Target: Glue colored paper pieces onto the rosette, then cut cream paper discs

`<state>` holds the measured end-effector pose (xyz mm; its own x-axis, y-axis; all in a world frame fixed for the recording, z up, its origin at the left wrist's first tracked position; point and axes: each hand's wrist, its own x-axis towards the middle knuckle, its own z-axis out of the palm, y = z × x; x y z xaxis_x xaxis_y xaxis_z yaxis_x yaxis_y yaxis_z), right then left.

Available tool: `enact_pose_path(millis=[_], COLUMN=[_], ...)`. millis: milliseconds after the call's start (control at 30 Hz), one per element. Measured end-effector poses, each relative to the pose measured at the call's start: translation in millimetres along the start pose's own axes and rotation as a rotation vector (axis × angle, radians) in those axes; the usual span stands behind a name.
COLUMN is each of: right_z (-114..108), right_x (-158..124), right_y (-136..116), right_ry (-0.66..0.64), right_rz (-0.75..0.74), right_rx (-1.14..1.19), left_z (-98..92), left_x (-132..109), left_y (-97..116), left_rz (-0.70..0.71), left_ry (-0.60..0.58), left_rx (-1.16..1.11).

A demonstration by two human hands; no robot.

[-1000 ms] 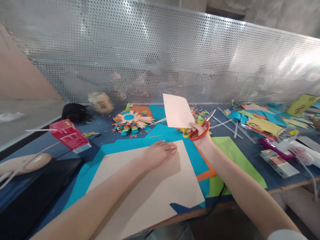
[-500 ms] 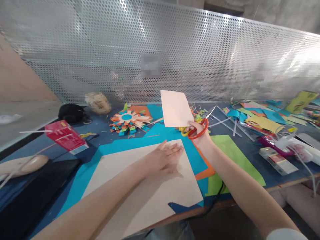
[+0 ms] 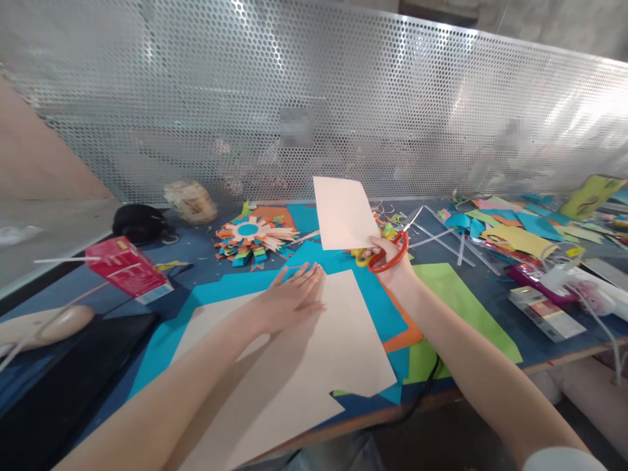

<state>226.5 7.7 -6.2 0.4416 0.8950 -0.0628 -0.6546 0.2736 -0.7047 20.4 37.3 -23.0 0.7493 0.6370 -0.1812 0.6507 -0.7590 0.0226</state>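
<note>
pale pink paper makes both the small sheet (image 3: 343, 212) and the large sheet (image 3: 341, 347). the small sheet is held up off the table (image 3: 490, 288), pinched at its lower right corner by the right hand (image 3: 391, 252); from that grip it reaches up and to the left, its longer side seeming to run upward. the same hand carries the scissors (image 3: 404, 243), a rounded red handle looped about the fingers, metal blades slanting up and to the right, so paper and blades spread away from one grip to opposite sides.

the left hand (image 3: 289, 297), nearer to the large sheet, rests over its far part with fingers extended, gripping nothing; how firmly it presses cannot be told. the small sheet lies beyond it, to the right.

smooth and matte, the large sheet has an angular notch in its near edge and overlaps blue paper (image 3: 377, 307). to the right, a flat green sheet (image 3: 456, 314) lies beside a sliver of orange paper (image 3: 411, 337). farther back sits a layered paper flower (image 3: 248, 230), fringed around a round blue centre, in front of a perforated metal panel (image 3: 343, 98). a glossy red carton (image 3: 125, 265) stands on the left, with a white straw (image 3: 66, 260).
</note>
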Motion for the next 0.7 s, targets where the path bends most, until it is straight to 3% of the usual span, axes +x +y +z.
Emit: enact_pose_path(millis=[100, 233, 400, 700], right_z=[0, 2, 2, -1], right_x=[0, 0, -3, 1], right_y=[-1, -2, -2, -4], right_ry=[0.01, 0.007, -0.007, 0.0], right_rz=[-0.001, 0.002, 0.01, 0.018], right_rx=[0.004, 0.008, 0.013, -0.004], left_z=[-3.7, -8.8, 11.1, 27.4], left_x=[0, 1, 14, 24], left_y=[0, -7, -20, -19], left_rz=[0.111, 0.113, 0.244, 0.137], left_ry=[0.025, 0.129, 0.144, 0.346], left_rx=[0.021, 0.013, -0.177, -0.288])
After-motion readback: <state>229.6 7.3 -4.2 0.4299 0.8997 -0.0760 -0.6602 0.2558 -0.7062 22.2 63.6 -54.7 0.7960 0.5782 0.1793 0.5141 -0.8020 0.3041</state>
